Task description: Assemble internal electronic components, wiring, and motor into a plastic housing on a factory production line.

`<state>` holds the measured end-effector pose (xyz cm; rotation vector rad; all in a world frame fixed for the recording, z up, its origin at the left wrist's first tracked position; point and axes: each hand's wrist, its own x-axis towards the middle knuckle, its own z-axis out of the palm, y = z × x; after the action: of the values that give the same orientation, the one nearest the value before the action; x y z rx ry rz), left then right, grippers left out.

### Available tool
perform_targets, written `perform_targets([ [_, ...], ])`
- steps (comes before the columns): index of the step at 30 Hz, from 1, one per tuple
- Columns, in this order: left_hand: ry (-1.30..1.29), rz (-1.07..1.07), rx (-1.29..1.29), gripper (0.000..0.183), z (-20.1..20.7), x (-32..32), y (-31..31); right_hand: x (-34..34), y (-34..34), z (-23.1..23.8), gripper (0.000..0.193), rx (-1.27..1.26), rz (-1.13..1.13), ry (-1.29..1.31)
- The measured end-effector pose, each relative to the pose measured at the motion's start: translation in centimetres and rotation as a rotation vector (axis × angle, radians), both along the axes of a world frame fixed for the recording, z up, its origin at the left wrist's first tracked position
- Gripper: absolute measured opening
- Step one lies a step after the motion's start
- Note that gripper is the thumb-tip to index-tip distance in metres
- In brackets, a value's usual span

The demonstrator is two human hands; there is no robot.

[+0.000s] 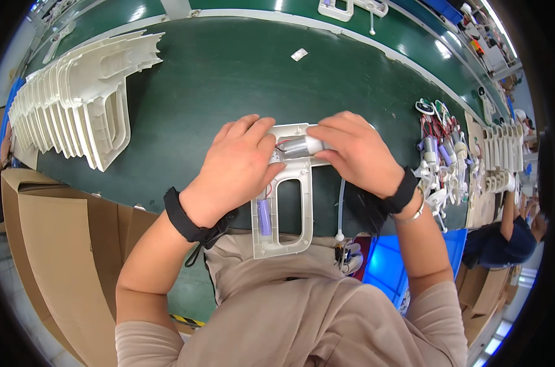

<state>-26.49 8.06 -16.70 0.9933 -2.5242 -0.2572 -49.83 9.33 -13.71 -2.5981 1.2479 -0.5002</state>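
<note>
Left hand [244,160] lies over the open white shell [305,211] at the near edge of the green table [216,67], grip indeterminable; right hand [360,153] is clamped on the silver motor [294,148] by its white end, seating apparently unfinished, whereas the purple cell [264,217] already lies in the handle.

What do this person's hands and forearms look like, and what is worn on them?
The left hand and right hand are ungloved. Each wrist has a wide black band: left band, right band. A thin, pale bracelet sits beside the right one. Beige short sleeves leave the forearms uncovered.
</note>
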Motion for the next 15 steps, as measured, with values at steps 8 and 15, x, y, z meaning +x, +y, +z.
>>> perform_targets([
  [8,0.157,-0.224,0.420,0.019,0.7,0.9,-2.8,-0.6,0.0,-2.8,0.033,0.123,-0.187,-0.434],
  [15,-0.047,-0.266,0.214,0.017,0.5,0.5,-2.5,0.3,0.4,-3.0,0.028,-0.138,-0.089,-0.126],
])
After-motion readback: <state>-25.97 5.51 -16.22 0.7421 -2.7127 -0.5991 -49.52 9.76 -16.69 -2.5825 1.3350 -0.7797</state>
